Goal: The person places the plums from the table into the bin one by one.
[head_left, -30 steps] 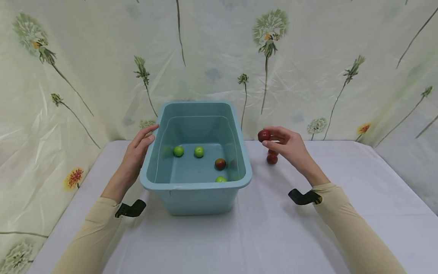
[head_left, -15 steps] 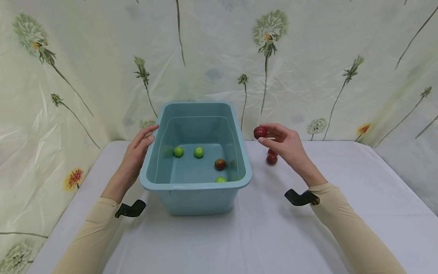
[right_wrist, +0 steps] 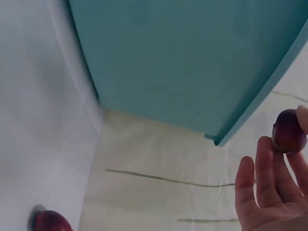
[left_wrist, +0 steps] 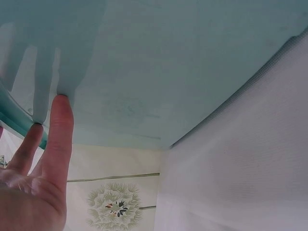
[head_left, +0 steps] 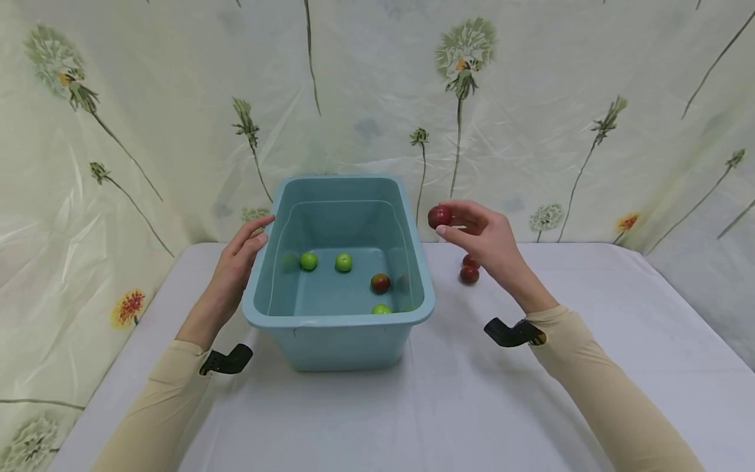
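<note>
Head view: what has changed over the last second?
The right hand has carried the red plum up and left in the picture, closer to the blue tub; it already held that plum, and nothing was let go. Unchanged: the left hand at the tub's left side, the four fruits inside, the two other plums on the table.

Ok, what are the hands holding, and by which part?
The right hand pinches a dark red fruit by its side, thumb against fingers; the left hand holds nothing, just touching the bin.
</note>
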The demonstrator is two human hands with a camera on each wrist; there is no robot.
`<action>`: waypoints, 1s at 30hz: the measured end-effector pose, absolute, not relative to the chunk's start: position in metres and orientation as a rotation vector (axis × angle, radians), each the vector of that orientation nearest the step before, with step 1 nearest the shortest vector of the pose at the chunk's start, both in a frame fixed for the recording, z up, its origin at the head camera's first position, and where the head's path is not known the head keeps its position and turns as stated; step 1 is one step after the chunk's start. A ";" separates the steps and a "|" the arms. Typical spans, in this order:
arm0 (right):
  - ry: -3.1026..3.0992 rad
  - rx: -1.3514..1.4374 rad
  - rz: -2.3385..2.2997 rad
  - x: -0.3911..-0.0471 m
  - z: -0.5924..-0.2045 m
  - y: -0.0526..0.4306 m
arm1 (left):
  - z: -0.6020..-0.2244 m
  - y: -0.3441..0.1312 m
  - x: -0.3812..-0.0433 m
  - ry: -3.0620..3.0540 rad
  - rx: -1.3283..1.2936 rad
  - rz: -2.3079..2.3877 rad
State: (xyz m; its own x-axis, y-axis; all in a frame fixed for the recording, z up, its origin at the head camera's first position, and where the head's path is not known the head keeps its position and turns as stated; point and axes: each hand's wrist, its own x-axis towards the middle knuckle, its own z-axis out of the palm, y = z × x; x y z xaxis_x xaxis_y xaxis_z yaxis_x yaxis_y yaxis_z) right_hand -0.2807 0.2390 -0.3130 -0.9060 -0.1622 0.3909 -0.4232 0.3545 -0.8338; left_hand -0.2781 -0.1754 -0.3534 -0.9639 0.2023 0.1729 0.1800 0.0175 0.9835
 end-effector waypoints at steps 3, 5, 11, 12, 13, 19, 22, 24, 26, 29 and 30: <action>-2.374 0.554 1.579 -0.282 -0.309 0.234 | -0.354 -0.176 -0.279 2.232 0.415 2.152; -2.375 0.575 1.576 -0.282 -0.305 0.230 | -0.354 -0.176 -0.279 2.227 0.414 2.158; -2.403 0.626 1.544 -0.273 -0.282 0.211 | -0.354 -0.175 -0.279 2.243 0.401 2.146; -2.404 0.638 1.548 -0.271 -0.278 0.208 | -0.354 -0.175 -0.279 2.246 0.399 2.143; -2.403 0.650 1.551 -0.269 -0.274 0.205 | -0.354 -0.175 -0.278 2.246 0.398 2.142; -2.404 0.717 1.536 -0.266 -0.263 0.192 | -0.352 -0.175 -0.278 2.242 0.394 2.145; -2.395 0.759 1.539 -0.267 -0.260 0.187 | -0.352 -0.174 -0.278 2.241 0.389 2.146; -2.389 0.785 1.547 -0.268 -0.259 0.184 | -0.351 -0.174 -0.278 2.239 0.387 2.149; -2.385 0.807 1.554 -0.268 -0.258 0.180 | -0.351 -0.174 -0.277 2.238 0.383 2.150; -2.390 0.832 1.542 -0.268 -0.256 0.174 | -0.350 -0.173 -0.277 2.241 0.375 2.146; -2.392 0.840 1.538 -0.268 -0.255 0.172 | -0.350 -0.173 -0.276 2.243 0.372 2.145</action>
